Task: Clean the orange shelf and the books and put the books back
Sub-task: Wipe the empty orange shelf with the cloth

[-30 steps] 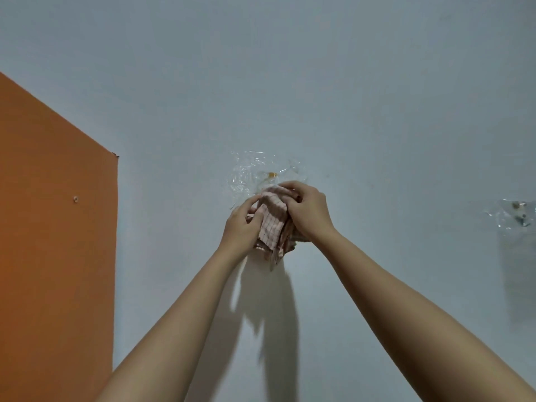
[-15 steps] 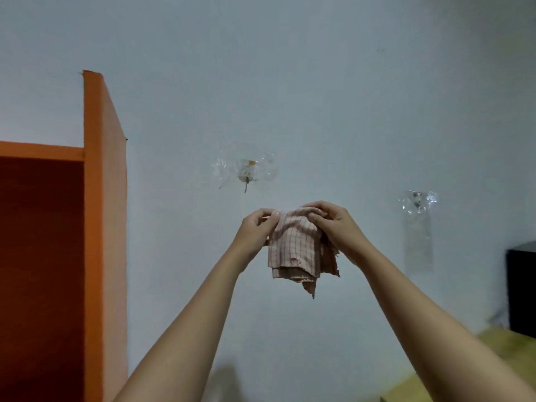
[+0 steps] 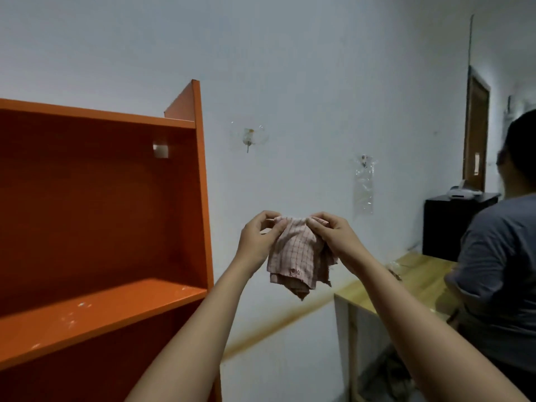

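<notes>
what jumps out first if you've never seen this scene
The big orange shelf fills the left side, its compartments bare and pale specks on the lower board. At centre, the left hand and right hand pinch the top edge of a pink checked cloth held up before the white wall.

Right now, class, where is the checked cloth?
The checked cloth hangs mid-frame in the head view, pinched between the left hand and right hand, right of the orange shelf.

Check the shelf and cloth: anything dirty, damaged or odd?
Pale specks dot the shelf board's front, likely dust. The cloth, pinched by the left hand and right hand, has a frayed lower edge. No books in view.
</notes>
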The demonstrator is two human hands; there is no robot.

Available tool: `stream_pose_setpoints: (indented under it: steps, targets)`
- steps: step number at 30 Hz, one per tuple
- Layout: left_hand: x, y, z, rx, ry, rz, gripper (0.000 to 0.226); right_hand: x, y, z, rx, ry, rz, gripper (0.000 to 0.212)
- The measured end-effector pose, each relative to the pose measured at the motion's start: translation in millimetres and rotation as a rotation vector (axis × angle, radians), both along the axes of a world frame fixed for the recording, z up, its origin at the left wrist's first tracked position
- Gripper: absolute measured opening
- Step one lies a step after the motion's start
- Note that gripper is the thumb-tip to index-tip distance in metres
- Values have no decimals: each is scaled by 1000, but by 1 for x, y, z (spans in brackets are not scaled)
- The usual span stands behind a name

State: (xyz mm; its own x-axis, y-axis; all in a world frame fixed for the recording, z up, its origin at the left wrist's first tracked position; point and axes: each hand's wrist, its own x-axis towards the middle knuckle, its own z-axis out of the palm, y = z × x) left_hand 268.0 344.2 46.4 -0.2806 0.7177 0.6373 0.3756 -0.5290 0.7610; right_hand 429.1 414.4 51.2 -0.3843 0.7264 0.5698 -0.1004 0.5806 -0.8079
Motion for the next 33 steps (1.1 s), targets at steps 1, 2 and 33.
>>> stream_pose_setpoints:
  steps: [1,2,33]
  targets:
    - [1,-14,-1,21,-2,26,8,1,-13,-2,4,-19,12,13]
    - [0,-30,0,41,-2,57,8,0,-26,-3,11,-40,31,14]
    - [-249,-120,-43,-306,91,570,6,-287,-58,-44,241,-330,191,13]
